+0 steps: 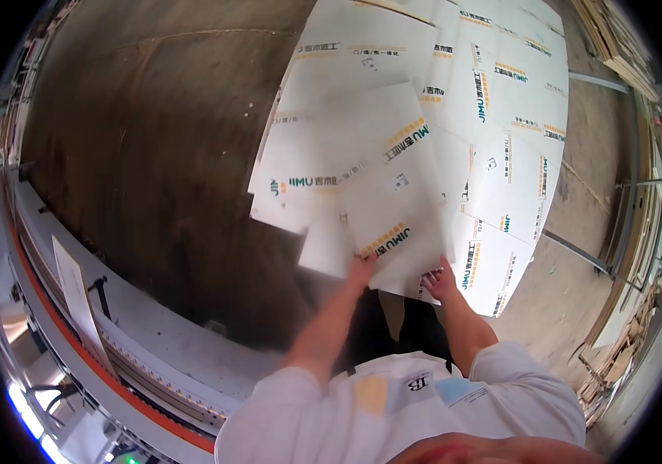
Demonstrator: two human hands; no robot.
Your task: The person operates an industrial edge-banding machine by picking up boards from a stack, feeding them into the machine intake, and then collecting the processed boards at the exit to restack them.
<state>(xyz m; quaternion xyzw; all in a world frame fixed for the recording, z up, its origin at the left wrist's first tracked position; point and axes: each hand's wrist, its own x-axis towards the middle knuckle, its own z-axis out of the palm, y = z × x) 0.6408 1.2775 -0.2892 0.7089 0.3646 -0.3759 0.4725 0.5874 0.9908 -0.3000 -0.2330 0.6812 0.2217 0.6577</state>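
Dusty concrete floor carries white panels; both hands' grip pinches the top panel.

panels ahead on floor, machine left

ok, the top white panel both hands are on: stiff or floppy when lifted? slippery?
Probably stiff: the top white panel lies flat with straight edges and no sag past the sheets below. Likely awkward rather than heavy, being broad and thin. It may slide easily, since the stack of white panels is already fanned askew. Left hand and right hand meet only its near edge.
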